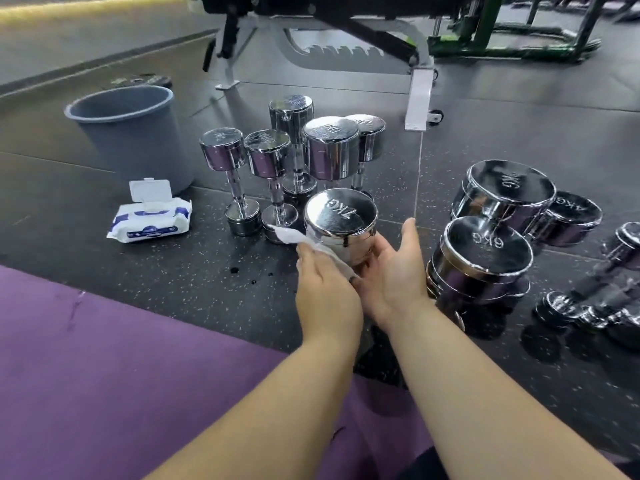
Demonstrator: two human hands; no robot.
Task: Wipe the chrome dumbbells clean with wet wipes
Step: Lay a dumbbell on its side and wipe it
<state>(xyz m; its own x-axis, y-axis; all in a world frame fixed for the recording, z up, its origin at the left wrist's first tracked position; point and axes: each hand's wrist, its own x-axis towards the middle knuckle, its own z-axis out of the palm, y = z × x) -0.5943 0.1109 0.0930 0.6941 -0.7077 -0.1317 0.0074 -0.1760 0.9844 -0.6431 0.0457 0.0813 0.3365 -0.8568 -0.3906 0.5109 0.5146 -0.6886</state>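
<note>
A chrome dumbbell marked 7KG (341, 216) stands on end on the dark floor in front of me. My left hand (323, 289) holds a white wet wipe (294, 236) against the left side of its top head. My right hand (391, 271) cups the head's right side from below, thumb raised and fingers under the chrome. Behind it stand several smaller chrome dumbbells (268, 157) upright in a cluster. To the right are a 6KG dumbbell (483, 252) and larger ones (509, 192).
A grey bin (133, 133) stands at the left, with an open pack of wet wipes (152, 216) in front of it. A weight bench frame (420, 95) is behind the dumbbells. More dumbbells (595, 306) lie at far right. A purple mat (104, 375) covers the near left.
</note>
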